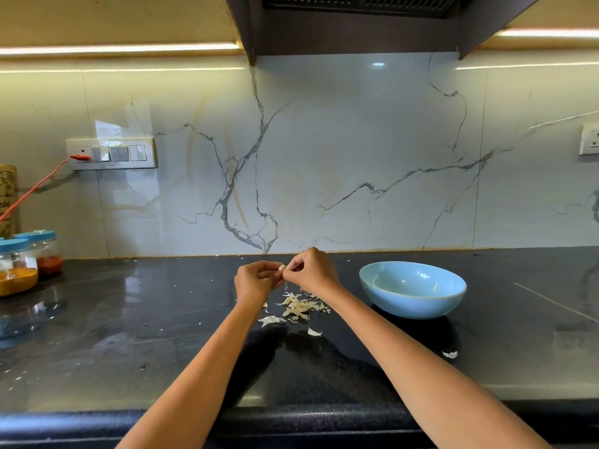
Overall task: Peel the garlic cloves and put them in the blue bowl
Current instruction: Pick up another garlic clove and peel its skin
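Black countertop (pixel 129 319), marble backsplash. Left hand (pixel 254 281) and right hand (pixel 312 270) pinch garlic clove (pixel 282 268) above peel pile (pixel 299 306). Blue bowl (pixel 412 298) at right, apparently empty. Risk: small clove slipping from fingertips, dropping among peels.

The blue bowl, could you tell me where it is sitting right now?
In the head view, the blue bowl stands on the black counter, right of centre, just right of the right hand.

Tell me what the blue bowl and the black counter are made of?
The blue bowl looks like glazed ceramic: smooth, even colour, with shiny light spots inside, though it could be plastic. The black counter looks like polished stone, maybe granite: tiny pale speckles along its front edge, and it mirrors the wall and arms.
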